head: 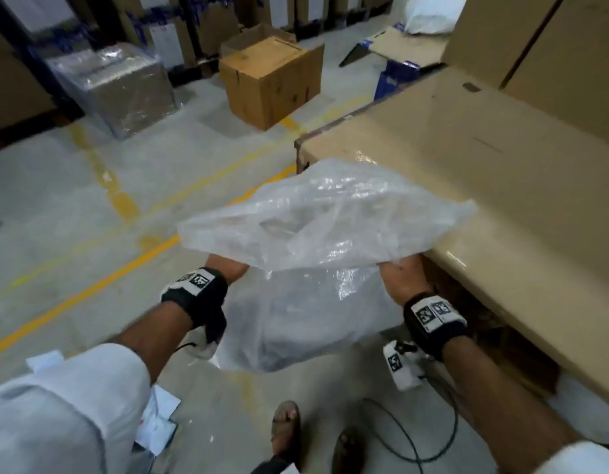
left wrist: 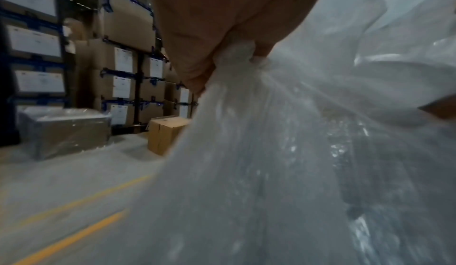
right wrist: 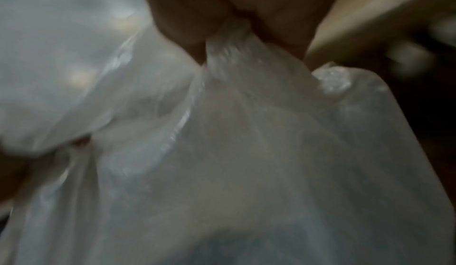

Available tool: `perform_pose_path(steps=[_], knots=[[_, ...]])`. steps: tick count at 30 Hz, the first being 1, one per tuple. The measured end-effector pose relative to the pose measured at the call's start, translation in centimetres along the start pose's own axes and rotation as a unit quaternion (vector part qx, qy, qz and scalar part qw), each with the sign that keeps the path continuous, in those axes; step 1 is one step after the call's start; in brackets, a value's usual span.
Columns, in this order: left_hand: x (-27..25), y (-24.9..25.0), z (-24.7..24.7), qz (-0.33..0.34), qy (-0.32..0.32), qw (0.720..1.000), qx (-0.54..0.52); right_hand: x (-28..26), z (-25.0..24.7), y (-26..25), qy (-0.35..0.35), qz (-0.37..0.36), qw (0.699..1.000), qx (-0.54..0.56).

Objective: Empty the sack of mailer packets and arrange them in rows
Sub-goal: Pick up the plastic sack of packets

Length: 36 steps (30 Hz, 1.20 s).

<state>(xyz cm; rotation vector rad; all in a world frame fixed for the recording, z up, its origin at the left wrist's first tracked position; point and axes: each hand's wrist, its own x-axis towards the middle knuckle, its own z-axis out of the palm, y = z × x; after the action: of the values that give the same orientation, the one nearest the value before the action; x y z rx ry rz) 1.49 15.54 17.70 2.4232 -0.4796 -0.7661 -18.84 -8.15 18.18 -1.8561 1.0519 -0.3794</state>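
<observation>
A translucent white plastic sack [head: 316, 241] hangs between both hands above the floor, its upper part folded over toward the cardboard surface [head: 484, 172]. Grey shapes show dimly through its sagging lower part [head: 296, 336]. My left hand [head: 227, 265] grips a bunched edge of the sack [left wrist: 237, 58], fingers curled round it. My right hand [head: 402, 271] grips the other edge, the plastic [right wrist: 229, 41] squeezed between its fingers. The sack covers the fingertips in the head view. White mailer packets [head: 159, 425] lie on the floor by my left sleeve.
A long flat cardboard box [head: 501, 200] runs along the right. On the floor ahead stand a brown carton [head: 272, 87] and a plastic-wrapped box [head: 118, 87]. Racks of labelled cartons [left wrist: 123, 68] line the back. Yellow lines [head: 90, 289] cross the floor; a black cable [head: 416, 436] lies near my sandalled feet [head: 286, 425].
</observation>
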Motion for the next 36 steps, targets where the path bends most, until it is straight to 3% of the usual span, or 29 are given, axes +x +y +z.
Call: perform_pose_path(steps=[2,4,6,7,11,14,16,18,19,20,22,24,26,27,28,30,31,34,35,36], knots=[[-0.1,2.1,-2.2,0.078,0.067,0.992,-0.071,0.0,-1.5,-1.9,-0.029,-0.026,0.998,0.048],[-0.7,3.1,-3.3,0.127,0.080,0.980,-0.134,0.1,-2.3,-1.5,-0.068,-0.027,0.997,0.001],[-1.1,1.6,-2.6,0.096,0.044,0.977,-0.186,-0.5,-1.8,1.1,-0.115,0.024,0.979,-0.164],[-1.1,0.2,-1.6,0.063,0.040,0.978,-0.196,-1.1,-0.6,2.9,-0.118,0.046,0.972,-0.196],[-1.0,-3.2,1.6,-0.068,0.052,0.984,-0.155,-4.2,3.3,4.7,-0.118,0.088,0.986,-0.077],[-1.4,-1.9,1.5,-0.014,0.030,0.955,-0.295,-4.2,4.1,3.8,-0.064,0.127,0.989,-0.031],[-1.9,-0.7,1.1,0.046,-0.034,0.932,-0.358,-3.8,3.7,2.0,-0.011,0.137,0.990,0.036],[-2.6,-0.1,1.1,0.078,-0.096,0.947,-0.296,-3.5,3.4,0.9,-0.016,0.104,0.984,0.146],[-2.8,0.0,1.5,0.075,-0.082,0.966,-0.232,-3.6,3.4,0.5,-0.043,0.089,0.981,0.165],[-2.7,0.0,1.9,0.076,-0.059,0.980,-0.171,-3.8,3.4,0.1,-0.078,0.068,0.986,0.132],[-2.0,0.2,1.6,0.140,-0.037,0.981,-0.129,-4.1,2.7,-0.8,-0.113,0.029,0.993,0.003],[-2.2,2.2,0.2,0.188,-0.017,0.971,-0.147,-4.0,0.5,-2.8,-0.045,-0.024,0.998,-0.043],[-2.3,4.0,-0.7,0.236,0.028,0.951,-0.195,-3.5,-1.2,-4.5,0.070,-0.089,0.993,-0.020],[-2.2,4.3,-0.5,0.227,0.040,0.950,-0.209,-2.7,-0.9,-3.7,0.099,-0.095,0.990,-0.040],[-2.8,4.4,0.0,0.164,0.032,0.970,-0.179,-3.1,-0.2,-3.1,0.092,-0.083,0.987,-0.099],[-3.7,2.7,2.3,-0.004,-0.030,0.995,-0.097,-4.9,2.7,0.4,-0.016,0.018,0.990,-0.140],[-3.8,1.3,3.4,-0.025,-0.046,0.996,-0.071,-5.5,4.2,2.9,-0.048,0.043,0.990,-0.122],[-4.5,1.7,2.7,0.021,-0.121,0.989,0.077,-6.0,3.0,2.4,-0.021,0.040,0.994,-0.101],[-5.1,2.5,1.7,0.029,-0.108,0.989,0.093,-5.5,2.3,1.4,-0.007,0.015,0.996,-0.089],[-5.1,3.9,0.6,0.063,-0.069,0.995,0.046,-5.1,1.2,-0.8,0.015,-0.014,0.998,-0.061]])
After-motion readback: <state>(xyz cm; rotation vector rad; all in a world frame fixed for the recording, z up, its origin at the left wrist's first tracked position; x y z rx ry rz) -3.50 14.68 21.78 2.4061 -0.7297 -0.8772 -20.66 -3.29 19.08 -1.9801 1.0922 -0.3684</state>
